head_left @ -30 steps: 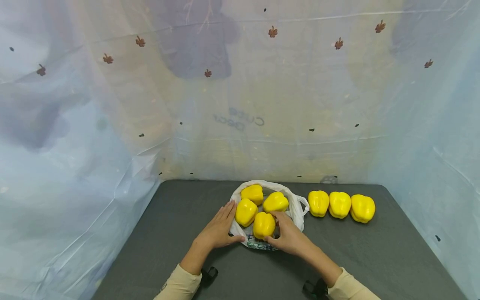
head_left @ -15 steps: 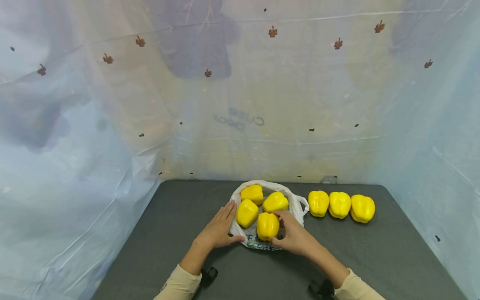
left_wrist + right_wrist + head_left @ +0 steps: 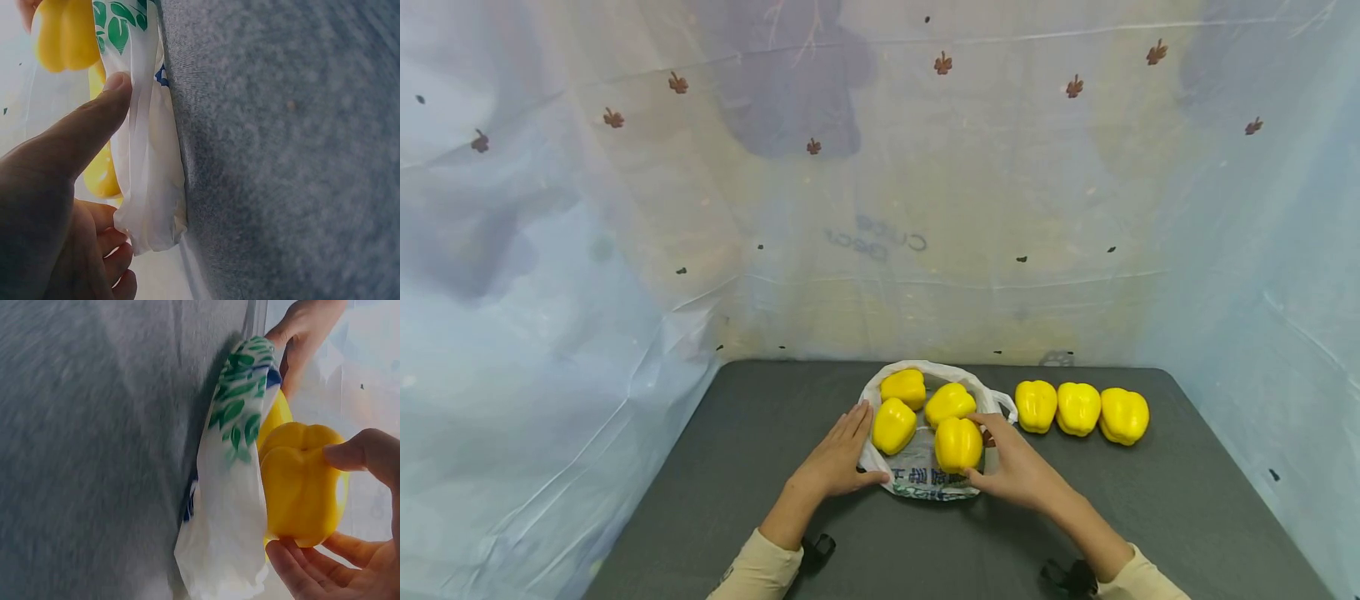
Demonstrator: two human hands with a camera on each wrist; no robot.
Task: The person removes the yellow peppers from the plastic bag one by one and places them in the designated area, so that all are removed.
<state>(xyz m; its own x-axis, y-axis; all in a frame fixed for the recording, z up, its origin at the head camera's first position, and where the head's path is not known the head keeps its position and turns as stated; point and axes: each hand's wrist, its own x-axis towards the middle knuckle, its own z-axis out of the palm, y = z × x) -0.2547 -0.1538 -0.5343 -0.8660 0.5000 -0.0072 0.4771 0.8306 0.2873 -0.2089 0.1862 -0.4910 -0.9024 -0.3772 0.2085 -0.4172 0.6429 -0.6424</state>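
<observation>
A white plastic bag (image 3: 912, 482) with green leaf print lies on the table, its mouth wide and facing up. My right hand (image 3: 1017, 463) grips a yellow bell pepper (image 3: 958, 446) between thumb and fingers, over the bag's right front part. In the right wrist view this bell pepper (image 3: 303, 487) sits at the bag's rim. Three other yellow bell peppers, including one at the left (image 3: 894, 427), lie inside the bag. My left hand (image 3: 837, 454) rests against the bag's left side, fingers fairly straight, the thumb touching the rim in the left wrist view.
Three yellow bell peppers stand in a row right of the bag, the middle one (image 3: 1078, 409) between two others. A bag handle (image 3: 1004, 405) sticks out toward them. A patterned plastic sheet (image 3: 880, 183) hangs behind the dark table (image 3: 737, 433).
My right hand has moved to the right with the bell pepper, baring printed plastic inside the bag. The left hand has stayed at the bag's side.
</observation>
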